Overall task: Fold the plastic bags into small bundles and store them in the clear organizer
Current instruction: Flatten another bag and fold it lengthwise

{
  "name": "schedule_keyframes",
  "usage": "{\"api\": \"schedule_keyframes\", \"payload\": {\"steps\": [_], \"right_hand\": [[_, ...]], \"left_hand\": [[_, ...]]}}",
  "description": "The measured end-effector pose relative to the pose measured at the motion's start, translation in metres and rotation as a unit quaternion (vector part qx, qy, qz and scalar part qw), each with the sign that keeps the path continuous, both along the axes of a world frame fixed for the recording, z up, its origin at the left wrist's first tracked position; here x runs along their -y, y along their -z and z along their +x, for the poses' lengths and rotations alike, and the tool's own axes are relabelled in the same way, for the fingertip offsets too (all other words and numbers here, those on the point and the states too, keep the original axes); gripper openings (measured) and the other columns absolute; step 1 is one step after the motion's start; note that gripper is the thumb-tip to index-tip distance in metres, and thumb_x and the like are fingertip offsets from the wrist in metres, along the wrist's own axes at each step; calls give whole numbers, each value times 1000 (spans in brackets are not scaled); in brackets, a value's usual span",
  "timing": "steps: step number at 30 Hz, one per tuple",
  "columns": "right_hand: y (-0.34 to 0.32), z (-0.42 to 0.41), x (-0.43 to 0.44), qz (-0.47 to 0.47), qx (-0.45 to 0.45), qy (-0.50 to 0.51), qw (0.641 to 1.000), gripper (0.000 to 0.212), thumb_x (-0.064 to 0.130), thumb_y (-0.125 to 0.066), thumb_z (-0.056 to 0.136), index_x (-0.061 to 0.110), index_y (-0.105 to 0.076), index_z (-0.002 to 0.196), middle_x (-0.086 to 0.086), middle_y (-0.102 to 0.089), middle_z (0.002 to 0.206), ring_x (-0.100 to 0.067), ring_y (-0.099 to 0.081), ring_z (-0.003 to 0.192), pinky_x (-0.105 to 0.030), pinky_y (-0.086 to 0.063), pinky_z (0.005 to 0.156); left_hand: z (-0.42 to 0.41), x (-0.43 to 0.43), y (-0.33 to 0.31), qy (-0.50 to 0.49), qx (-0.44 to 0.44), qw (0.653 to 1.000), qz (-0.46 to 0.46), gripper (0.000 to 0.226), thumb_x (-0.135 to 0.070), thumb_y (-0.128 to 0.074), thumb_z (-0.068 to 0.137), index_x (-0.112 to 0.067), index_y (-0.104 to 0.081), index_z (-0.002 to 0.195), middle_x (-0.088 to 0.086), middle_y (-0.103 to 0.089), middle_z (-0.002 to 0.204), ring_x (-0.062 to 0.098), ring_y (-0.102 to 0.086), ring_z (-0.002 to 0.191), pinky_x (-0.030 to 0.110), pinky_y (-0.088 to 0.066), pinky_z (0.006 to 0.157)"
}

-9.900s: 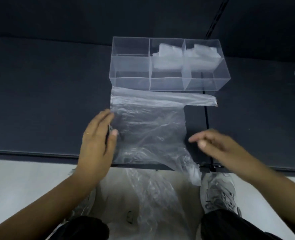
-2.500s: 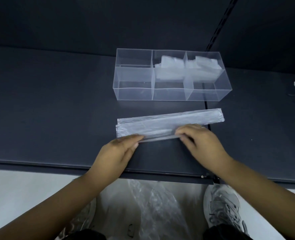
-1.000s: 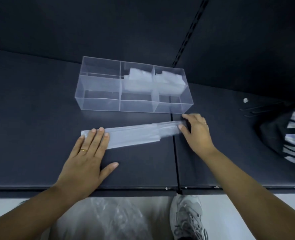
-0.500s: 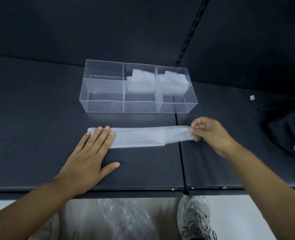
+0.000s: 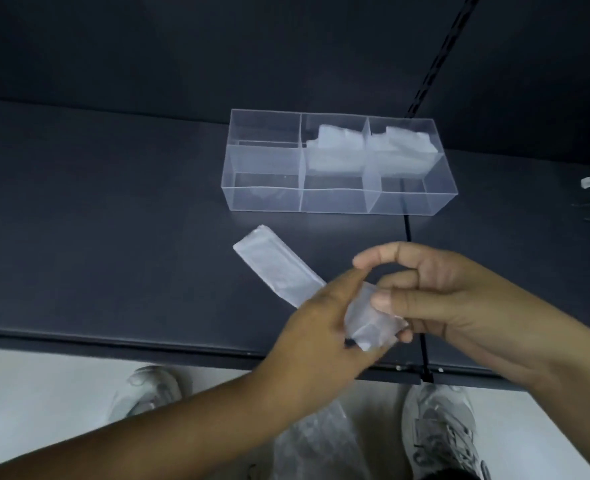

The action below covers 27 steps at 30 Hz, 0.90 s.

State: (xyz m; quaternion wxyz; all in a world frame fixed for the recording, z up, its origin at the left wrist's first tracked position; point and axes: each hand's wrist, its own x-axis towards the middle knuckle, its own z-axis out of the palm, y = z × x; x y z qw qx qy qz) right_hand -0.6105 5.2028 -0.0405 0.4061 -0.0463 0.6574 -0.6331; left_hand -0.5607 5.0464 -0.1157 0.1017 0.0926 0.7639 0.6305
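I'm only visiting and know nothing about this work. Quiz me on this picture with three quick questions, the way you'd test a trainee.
1. True or false: the leftmost section of the clear organizer already holds a folded bag.
2. Who grips the near end of the folded bag strip? A) one hand only B) both hands C) neither hand
3. Fill in: ___ of the organizer's three sections hold bundles.

Key
1. False: that section holds nothing.
2. B: the left hand and the right hand both hold it.
3. Two: the middle and the right sections.
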Motion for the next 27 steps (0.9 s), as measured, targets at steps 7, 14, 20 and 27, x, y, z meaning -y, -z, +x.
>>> {"api": "schedule_keyframes", "payload": {"steps": [7,14,20,27], "right_hand": [[44,-22,9,24,-61,26,998,65,26,-71,73,26,-45,133,5,-65,110,0,-52,64,-21,-34,51],[98,-3,27,105,-44,13,993,32,5,-70,84,14,-58,112,-8,-71,84,-19,-49,56,-23,-44,49],[110,6,30,226,-83,46,970,25,9,-71,82,19,-54,95,-2,-67,64,-13,-53,41,-25,-45,42],[110,7,32,239,-64,66,967,21,6,-70,82,12,-52,91,-2,-68,60,-14,-58,42,-23,-43,39]], "left_hand": [[-17,32,-4,-85,170,967,172,40,-46,-59,87,-20,-67,117,-2,-71,111,10,-63,109,21,-47,95],[-34,45,21,-78,308,904,285,31,-23,-41,101,-10,-56,125,11,-67,118,23,-64,111,36,-53,92],[-52,61,40,-135,342,895,253,29,-22,-41,102,-6,-58,119,12,-70,112,22,-67,103,34,-55,88],[-87,91,31,-292,172,934,112,32,-18,-44,101,-1,-56,125,14,-66,118,19,-67,97,27,-54,87]]}}
